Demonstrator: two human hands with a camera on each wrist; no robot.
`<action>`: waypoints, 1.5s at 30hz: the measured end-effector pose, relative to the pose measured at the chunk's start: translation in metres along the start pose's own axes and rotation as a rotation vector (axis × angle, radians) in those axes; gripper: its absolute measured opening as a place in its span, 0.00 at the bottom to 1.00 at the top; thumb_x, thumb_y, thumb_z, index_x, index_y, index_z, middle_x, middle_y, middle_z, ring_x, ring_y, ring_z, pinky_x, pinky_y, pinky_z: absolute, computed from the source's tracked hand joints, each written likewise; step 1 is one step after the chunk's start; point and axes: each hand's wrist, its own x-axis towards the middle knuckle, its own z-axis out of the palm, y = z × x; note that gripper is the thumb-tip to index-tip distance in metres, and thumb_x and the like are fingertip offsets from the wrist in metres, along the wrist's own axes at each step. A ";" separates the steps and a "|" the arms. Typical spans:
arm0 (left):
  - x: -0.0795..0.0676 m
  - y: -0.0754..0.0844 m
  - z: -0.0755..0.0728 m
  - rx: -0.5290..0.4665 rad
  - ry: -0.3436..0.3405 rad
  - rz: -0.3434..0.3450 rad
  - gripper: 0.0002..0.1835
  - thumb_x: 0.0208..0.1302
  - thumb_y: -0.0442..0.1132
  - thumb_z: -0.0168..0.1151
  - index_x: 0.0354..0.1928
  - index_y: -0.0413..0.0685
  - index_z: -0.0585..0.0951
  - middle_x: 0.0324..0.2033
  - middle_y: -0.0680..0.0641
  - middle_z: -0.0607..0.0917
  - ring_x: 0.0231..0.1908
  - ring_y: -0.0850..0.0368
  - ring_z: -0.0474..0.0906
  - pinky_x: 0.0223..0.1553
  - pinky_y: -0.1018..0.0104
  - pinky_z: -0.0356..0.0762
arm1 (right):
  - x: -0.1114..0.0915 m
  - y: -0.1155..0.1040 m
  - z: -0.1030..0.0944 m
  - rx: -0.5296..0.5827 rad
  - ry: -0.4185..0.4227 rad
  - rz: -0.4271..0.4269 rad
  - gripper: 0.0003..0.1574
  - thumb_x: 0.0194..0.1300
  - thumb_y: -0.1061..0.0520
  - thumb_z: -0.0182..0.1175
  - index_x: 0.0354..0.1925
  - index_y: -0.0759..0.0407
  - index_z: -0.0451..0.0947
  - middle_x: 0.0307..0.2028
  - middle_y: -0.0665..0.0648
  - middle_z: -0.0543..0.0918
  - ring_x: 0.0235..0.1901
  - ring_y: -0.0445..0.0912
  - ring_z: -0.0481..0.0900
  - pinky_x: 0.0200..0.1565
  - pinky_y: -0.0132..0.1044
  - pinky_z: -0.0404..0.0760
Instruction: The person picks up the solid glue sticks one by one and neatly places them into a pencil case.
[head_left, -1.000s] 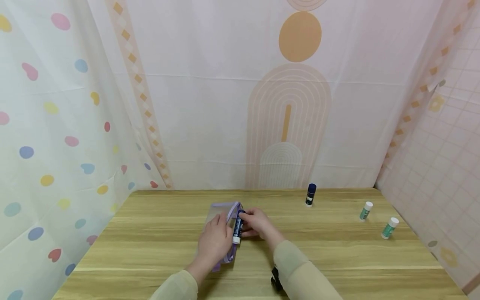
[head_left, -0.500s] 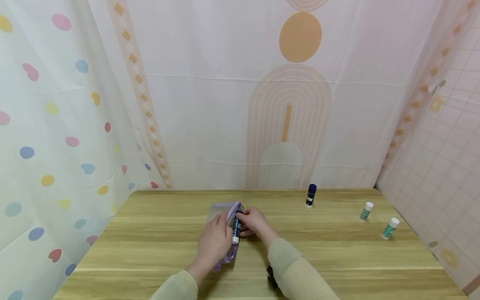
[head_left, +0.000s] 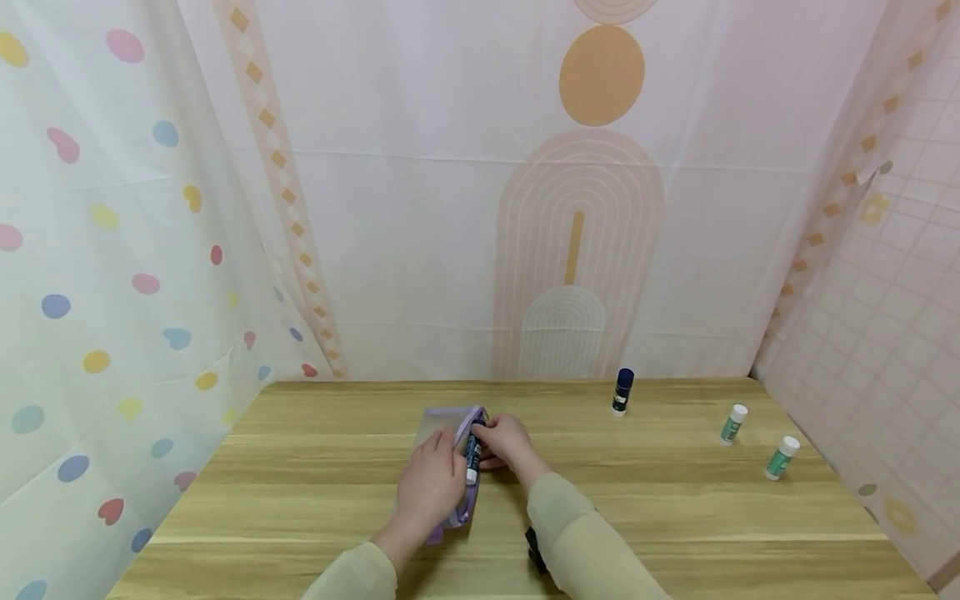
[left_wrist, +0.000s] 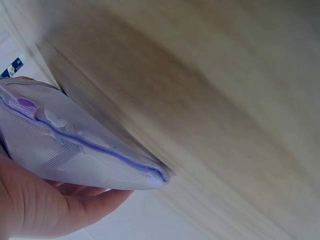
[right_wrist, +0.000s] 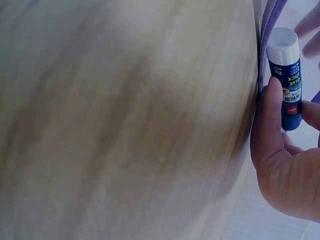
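Note:
A pale mesh zipper pouch (head_left: 442, 418) with purple trim lies on the table, its opening toward the right. My left hand (head_left: 431, 483) holds it from the left; in the left wrist view, fingers of the left hand (left_wrist: 55, 207) pass behind the mesh (left_wrist: 90, 125). Between thumb and fingers, my right hand (head_left: 510, 442) pinches a dark blue glue stick (head_left: 474, 454) by its blue end, with the white end toward me. The glue stick (right_wrist: 287, 75) overlaps the opening in the head view and sits right beside the purple edge in the right wrist view.
Another dark blue glue stick (head_left: 622, 392) stands at the back of the wooden table (head_left: 315, 467). Two green glue sticks with white caps, one nearer the back (head_left: 733, 423) and one nearer the front (head_left: 782, 458), stand at the right. Patterned curtains (head_left: 420, 250) hang behind and beside the table.
The right hand and its glue stick have shifted slightly left, toward the pouch's opening. The right forearm has swung a little left. The left hand has hardly moved.

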 end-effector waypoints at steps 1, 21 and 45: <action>0.000 0.000 0.000 -0.001 0.004 0.001 0.25 0.68 0.39 0.47 0.64 0.34 0.74 0.59 0.32 0.77 0.56 0.33 0.75 0.50 0.37 0.77 | 0.001 0.000 0.000 0.001 0.003 0.000 0.10 0.70 0.57 0.59 0.36 0.64 0.73 0.27 0.57 0.78 0.21 0.43 0.78 0.26 0.36 0.85; 0.000 0.000 0.002 0.022 0.035 -0.008 0.24 0.68 0.39 0.48 0.62 0.36 0.76 0.59 0.31 0.77 0.58 0.32 0.73 0.49 0.34 0.76 | -0.005 0.003 -0.018 0.065 -0.077 -0.053 0.19 0.73 0.57 0.55 0.53 0.72 0.74 0.38 0.65 0.84 0.31 0.49 0.84 0.29 0.39 0.86; -0.001 -0.003 0.001 0.011 0.038 -0.010 0.24 0.69 0.40 0.47 0.63 0.36 0.75 0.60 0.31 0.76 0.58 0.31 0.73 0.52 0.34 0.75 | -0.030 0.004 -0.070 0.082 -0.106 -0.191 0.23 0.73 0.60 0.53 0.58 0.76 0.70 0.41 0.64 0.83 0.37 0.50 0.84 0.37 0.44 0.87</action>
